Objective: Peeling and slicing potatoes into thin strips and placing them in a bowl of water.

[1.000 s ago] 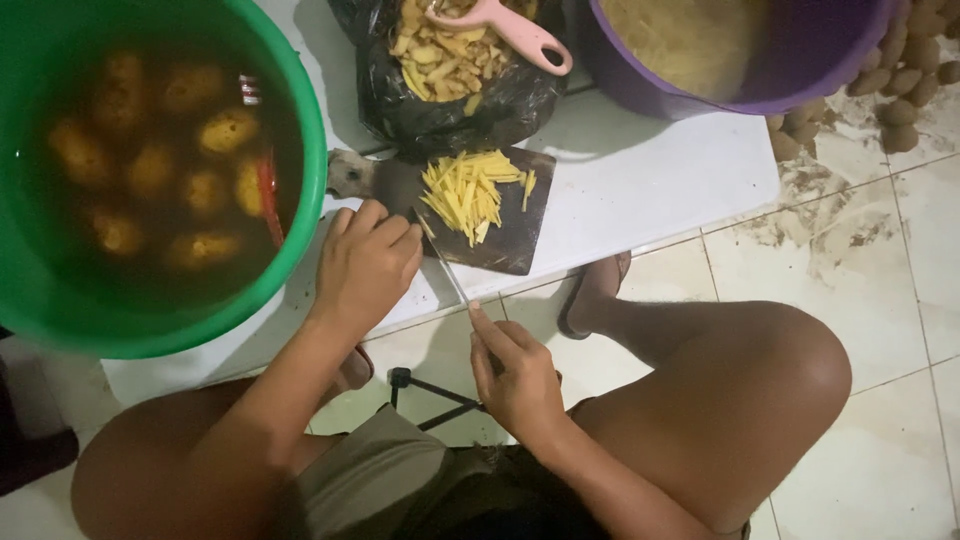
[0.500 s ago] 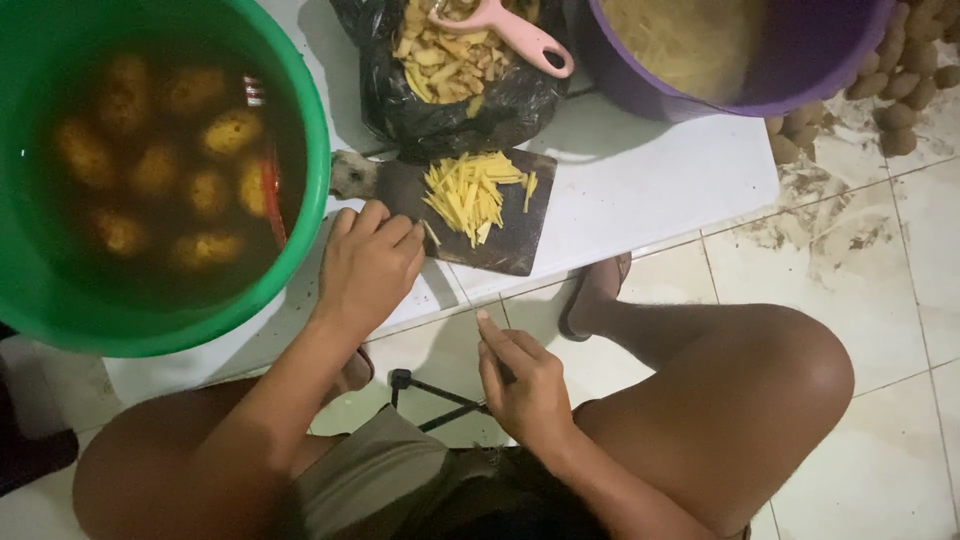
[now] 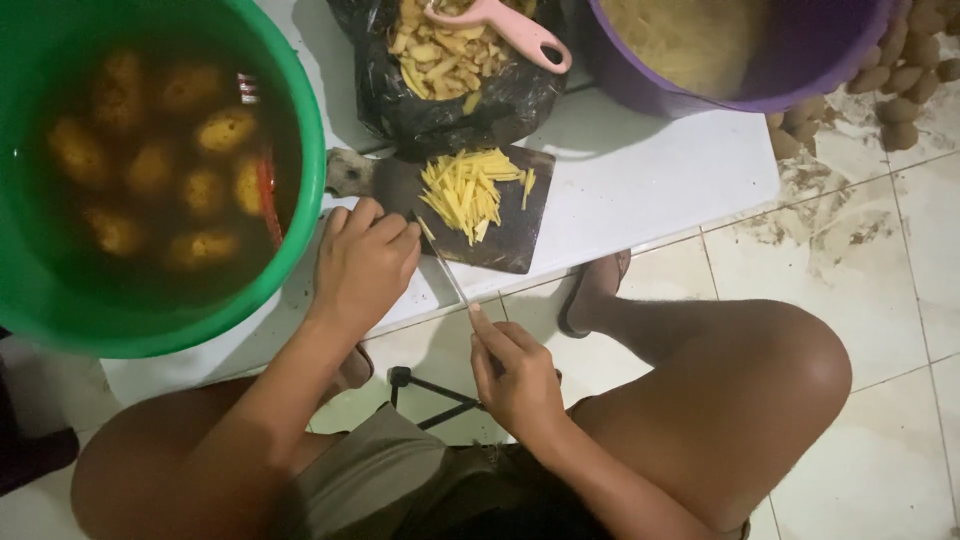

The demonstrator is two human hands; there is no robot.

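My right hand (image 3: 518,378) is closed around the knife (image 3: 447,268) handle, index finger laid along the spine, blade running up and left until its tip meets the near-left corner of the board (image 3: 510,235). My left hand (image 3: 365,262) sits curled, knuckles up, at the board's left edge; whether the fingers pin a piece of potato underneath I cannot tell, they hide whatever is there. On the dark board lies a loose pile of yellow sticks (image 3: 468,190), cut thin, just beyond the blade tip. Those sticks look wet and starchy, so I judge them slippery, light and easy to snap; best gathered in a bunch from the sides, not pinched one by one. The knife is thin and stiff, so the grip belongs back on the handle, clear of the edge. To my left the green tub (image 3: 300,130) holds whole peeled potatoes (image 3: 225,130) under water. Behind the board a black bag (image 3: 450,100) holds scraps, a pink handle (image 3: 520,30) lying across it, and a purple tub (image 3: 740,60) stands to the right.
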